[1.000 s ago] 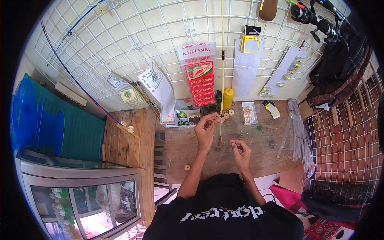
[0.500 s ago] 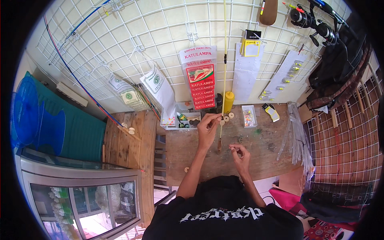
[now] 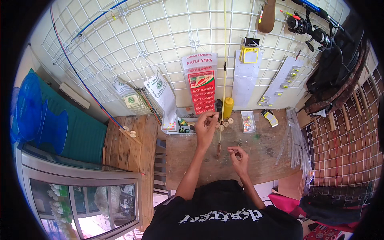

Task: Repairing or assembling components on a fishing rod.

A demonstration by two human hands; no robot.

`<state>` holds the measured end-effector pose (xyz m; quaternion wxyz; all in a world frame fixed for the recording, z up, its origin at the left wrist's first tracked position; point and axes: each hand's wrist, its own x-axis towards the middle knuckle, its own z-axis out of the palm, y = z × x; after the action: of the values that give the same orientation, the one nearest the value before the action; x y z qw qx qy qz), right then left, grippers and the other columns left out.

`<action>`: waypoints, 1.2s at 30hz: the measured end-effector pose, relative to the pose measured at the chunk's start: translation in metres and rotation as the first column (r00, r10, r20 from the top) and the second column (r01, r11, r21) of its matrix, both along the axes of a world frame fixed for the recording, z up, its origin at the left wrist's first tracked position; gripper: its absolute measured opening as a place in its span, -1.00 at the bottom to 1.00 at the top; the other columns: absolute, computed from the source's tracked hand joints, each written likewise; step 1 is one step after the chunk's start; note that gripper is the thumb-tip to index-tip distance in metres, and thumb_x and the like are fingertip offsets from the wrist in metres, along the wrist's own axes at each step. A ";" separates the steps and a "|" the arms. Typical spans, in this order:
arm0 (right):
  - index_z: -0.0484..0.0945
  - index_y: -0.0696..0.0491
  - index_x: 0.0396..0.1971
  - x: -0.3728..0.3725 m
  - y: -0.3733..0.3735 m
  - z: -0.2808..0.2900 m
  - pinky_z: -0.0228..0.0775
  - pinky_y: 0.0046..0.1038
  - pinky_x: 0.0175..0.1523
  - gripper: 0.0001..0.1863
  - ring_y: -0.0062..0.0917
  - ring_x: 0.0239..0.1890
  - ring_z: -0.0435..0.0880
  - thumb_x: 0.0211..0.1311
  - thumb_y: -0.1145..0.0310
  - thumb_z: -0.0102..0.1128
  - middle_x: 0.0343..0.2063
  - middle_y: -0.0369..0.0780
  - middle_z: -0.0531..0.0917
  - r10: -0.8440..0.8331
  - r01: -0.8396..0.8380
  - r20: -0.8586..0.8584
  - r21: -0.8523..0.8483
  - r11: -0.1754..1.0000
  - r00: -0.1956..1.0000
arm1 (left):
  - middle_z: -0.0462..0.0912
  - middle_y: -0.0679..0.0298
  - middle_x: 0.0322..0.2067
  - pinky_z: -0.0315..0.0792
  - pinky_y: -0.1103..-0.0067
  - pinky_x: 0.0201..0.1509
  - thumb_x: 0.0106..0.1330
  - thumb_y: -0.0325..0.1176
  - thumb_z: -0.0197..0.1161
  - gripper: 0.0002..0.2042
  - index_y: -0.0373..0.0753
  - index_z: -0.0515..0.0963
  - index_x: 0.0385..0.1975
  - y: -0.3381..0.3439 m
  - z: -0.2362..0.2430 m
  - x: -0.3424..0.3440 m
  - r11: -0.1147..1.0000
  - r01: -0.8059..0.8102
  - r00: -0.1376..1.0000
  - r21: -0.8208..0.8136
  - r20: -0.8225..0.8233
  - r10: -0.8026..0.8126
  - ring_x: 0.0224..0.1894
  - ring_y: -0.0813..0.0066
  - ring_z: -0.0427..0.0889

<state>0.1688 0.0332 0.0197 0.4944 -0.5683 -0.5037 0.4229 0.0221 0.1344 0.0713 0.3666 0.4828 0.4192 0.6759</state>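
My left hand point(image 3: 207, 127) is raised over the wooden bench point(image 3: 256, 158), its fingers pinched near a thin yellow rod point(image 3: 223, 72) that stands upright with its brown butt end point(image 3: 218, 150) on the bench. My right hand point(image 3: 239, 156) hovers lower over the bench with thumb and fingers pinched together on something too small to make out. Small round wooden spools point(image 3: 225, 123) lie just beyond my left hand. A yellow bottle point(image 3: 228, 107) stands behind them at the wall.
A white wire grid point(image 3: 160, 48) covers the wall and carries bags, red packets point(image 3: 201, 86), tackle cards and a fishing reel point(image 3: 304, 26). Small clear boxes point(image 3: 248, 121) sit at the bench's back edge. Blue netting point(image 3: 36, 112) lies left, a glass case point(image 3: 80, 200) lower left.
Both hands stay almost in place. My right hand has shifted slightly and its fingers are pinched closer together.
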 end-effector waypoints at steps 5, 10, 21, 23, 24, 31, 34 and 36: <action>0.64 0.08 -0.29 0.001 0.000 0.004 0.35 -0.62 -0.31 -0.87 -0.74 -0.44 0.53 0.22 0.43 0.16 -0.48 -0.31 0.66 0.008 -0.008 0.013 0.007 1.000 1.000 | 0.54 0.46 -0.44 0.24 0.79 -0.39 0.25 -0.47 0.25 -0.88 -0.34 0.59 -0.26 0.021 0.045 -0.009 0.998 0.004 0.999 0.068 -0.042 -0.001 -0.43 0.82 0.37; 0.64 0.09 -0.29 -0.002 -0.009 -0.007 0.35 -0.61 -0.32 -0.87 -0.74 -0.45 0.53 0.20 0.43 0.17 -0.52 -0.32 0.65 0.039 -0.039 0.049 -0.009 0.999 0.998 | 0.55 0.45 -0.44 0.24 0.79 -0.40 0.25 -0.46 0.26 -0.88 -0.34 0.61 -0.28 0.039 0.084 -0.008 0.994 0.027 0.999 0.107 -0.036 -0.023 -0.45 0.82 0.37; 0.54 0.13 -0.09 -0.016 0.055 0.064 0.42 -0.56 -0.18 -0.74 -0.63 -0.35 0.57 0.20 0.48 0.16 -0.25 -0.24 0.66 -0.040 0.029 0.025 0.356 0.934 0.999 | 0.63 0.24 -0.28 0.40 0.71 -0.14 0.26 -0.46 0.24 -0.85 -0.38 0.55 -0.24 0.058 0.117 -0.001 0.976 0.165 0.979 0.144 0.096 -0.180 -0.24 0.66 0.55; 0.54 0.14 -0.09 -0.022 0.074 0.101 0.43 -0.55 -0.18 -0.74 -0.63 -0.34 0.59 0.20 0.47 0.17 -0.27 -0.22 0.66 0.001 -0.010 0.026 0.373 0.928 1.000 | 0.63 0.24 -0.29 0.40 0.71 -0.14 0.25 -0.46 0.24 -0.85 -0.38 0.55 -0.25 0.056 0.124 0.001 0.972 0.187 0.972 0.141 0.120 -0.204 -0.24 0.65 0.55; 0.54 0.15 -0.09 -0.024 0.081 0.113 0.44 -0.53 -0.19 -0.73 -0.62 -0.32 0.60 0.20 0.47 0.18 -0.28 -0.20 0.67 0.040 -0.047 0.027 0.389 0.920 0.999 | 0.64 0.24 -0.29 0.40 0.70 -0.13 0.25 -0.46 0.25 -0.86 -0.38 0.56 -0.26 0.056 0.127 0.003 0.968 0.210 0.963 0.138 0.143 -0.230 -0.24 0.64 0.56; 0.51 0.23 -0.17 -0.040 0.101 0.122 0.45 -0.59 -0.19 -0.80 -0.65 -0.34 0.63 0.22 0.52 0.17 -0.35 -0.20 0.68 -0.008 0.020 -0.032 0.388 0.921 0.999 | 0.63 0.26 -0.34 0.39 0.71 -0.19 0.23 -0.47 0.27 -0.86 -0.39 0.57 -0.28 0.055 0.137 0.002 0.971 0.204 0.970 0.124 0.111 -0.218 -0.30 0.66 0.55; 0.50 0.23 -0.21 -0.041 0.099 0.117 0.46 -0.61 -0.24 -0.84 -0.65 -0.38 0.63 0.22 0.53 0.16 -0.38 -0.21 0.68 -0.009 0.034 -0.061 0.416 0.909 0.998 | 0.62 0.29 -0.36 0.38 0.72 -0.21 0.22 -0.47 0.28 -0.87 -0.39 0.58 -0.30 0.048 0.142 0.001 0.970 0.211 0.972 0.118 0.084 -0.221 -0.34 0.69 0.52; 0.54 0.23 -0.23 -0.042 0.095 0.120 0.46 -0.58 -0.25 -0.85 -0.63 -0.38 0.66 0.21 0.53 0.16 -0.42 -0.20 0.69 -0.005 0.052 -0.115 0.412 0.910 0.993 | 0.61 0.34 -0.39 0.36 0.75 -0.24 0.20 -0.47 0.30 -0.86 -0.39 0.60 -0.30 0.044 0.144 0.000 0.968 0.208 0.970 0.138 0.101 -0.223 -0.37 0.73 0.49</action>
<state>0.1270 0.1286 0.1392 0.6370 -0.4333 -0.5452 0.3304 0.0224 0.1787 0.2149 0.4304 0.5076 0.2986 0.6841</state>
